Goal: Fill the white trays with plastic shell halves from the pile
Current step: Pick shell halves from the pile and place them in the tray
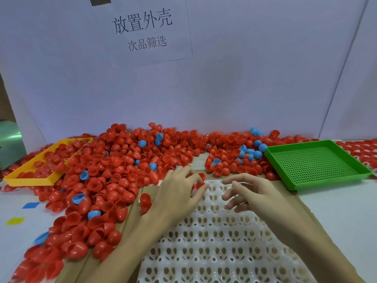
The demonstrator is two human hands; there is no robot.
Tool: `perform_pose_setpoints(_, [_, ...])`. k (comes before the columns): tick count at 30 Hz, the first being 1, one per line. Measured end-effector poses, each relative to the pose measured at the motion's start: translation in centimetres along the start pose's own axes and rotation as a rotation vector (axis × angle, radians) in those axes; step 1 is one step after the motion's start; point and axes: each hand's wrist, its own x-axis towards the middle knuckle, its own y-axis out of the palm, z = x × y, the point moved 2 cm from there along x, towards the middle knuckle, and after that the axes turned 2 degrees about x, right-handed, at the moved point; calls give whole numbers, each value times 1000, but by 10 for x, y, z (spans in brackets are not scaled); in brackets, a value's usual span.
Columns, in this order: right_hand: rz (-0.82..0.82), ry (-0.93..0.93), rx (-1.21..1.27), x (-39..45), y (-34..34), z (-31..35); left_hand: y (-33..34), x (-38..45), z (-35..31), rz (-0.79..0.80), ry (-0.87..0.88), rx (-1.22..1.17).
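**Both hands at the far edge of the white tray**

Your left hand (179,193) sits at the far left corner of the white tray (214,242), and its fingers (199,177) are curled around red shell halves (201,177), gripping them right at the tray's edge. Your right hand (255,195) hovers over the far end of the tray with its fingers (230,196) spread and loosely bent, grasping nothing.

The tray lies on the bench (336,211) directly in front of you, its egg-shaped pockets showing through; whether any pocket under your hands is filled cannot be told. The pile (122,170) of red shells, with a few blue shells (78,198) mixed in, spreads across the bench from your left side around to the back, touching the tray's left edge. A yellow tray (28,180) lies at the far left, partly buried by shells and holding several. A green perforated tray (314,164) stands to the right, just beside the pile. A paper sign (142,29) hangs on the back wall.
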Motion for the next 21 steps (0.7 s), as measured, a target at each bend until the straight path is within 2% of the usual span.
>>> perform_pose_setpoints(7, [20,8,5,-1,4,-1,2,31,72,11,-276,-123])
perform_pose_setpoints(10, [24,10,-6,0,5,-3,5,58,95,66,-271,-97])
perform_pose_setpoints(12, [25,15,-21,0,5,-4,7,77,102,178,-204,-42])
perform_pose_setpoints(14, [25,21,-31,0,6,-5,16,90,103,355,-176,78])
perform_pose_setpoints(17, [24,22,-31,1,5,-6,39,93,101,586,-255,208])
perform_pose_setpoints(21, [15,18,-16,2,2,-4,50,91,102,580,-301,208])
